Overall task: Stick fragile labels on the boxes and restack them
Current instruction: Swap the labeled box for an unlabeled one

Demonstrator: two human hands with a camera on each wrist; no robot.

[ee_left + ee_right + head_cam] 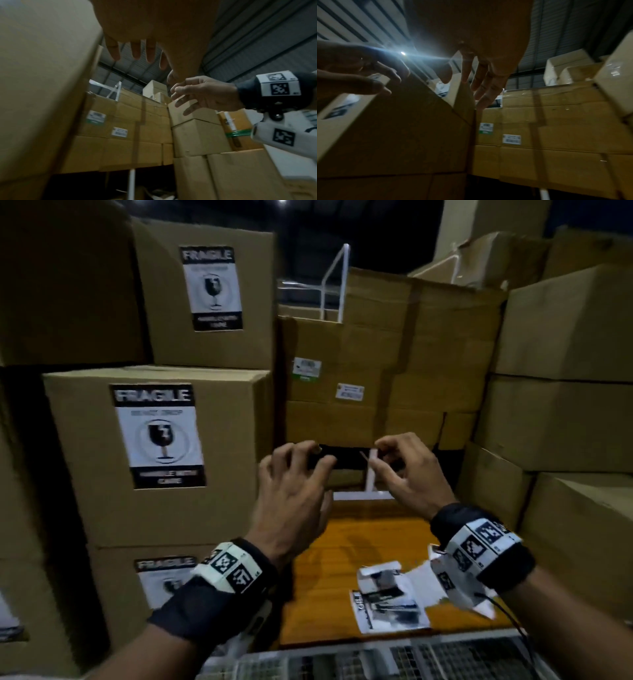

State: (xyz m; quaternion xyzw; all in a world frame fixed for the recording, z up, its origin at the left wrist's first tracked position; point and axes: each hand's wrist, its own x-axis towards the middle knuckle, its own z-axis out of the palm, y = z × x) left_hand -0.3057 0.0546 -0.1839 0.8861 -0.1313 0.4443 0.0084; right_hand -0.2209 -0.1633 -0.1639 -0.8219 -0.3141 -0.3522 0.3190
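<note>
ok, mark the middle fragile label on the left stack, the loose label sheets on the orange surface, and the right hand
middle fragile label [158, 436], head view, on the glass symbol at its centre
loose label sheets [388, 601], head view, on the middle of the pile
right hand [409, 472], head view, on the back of the hand

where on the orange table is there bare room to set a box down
Free: the far half of the orange table, between the labelled box stack and the right-hand boxes. Crowded: the near right part, under loose fragile labels.
</note>
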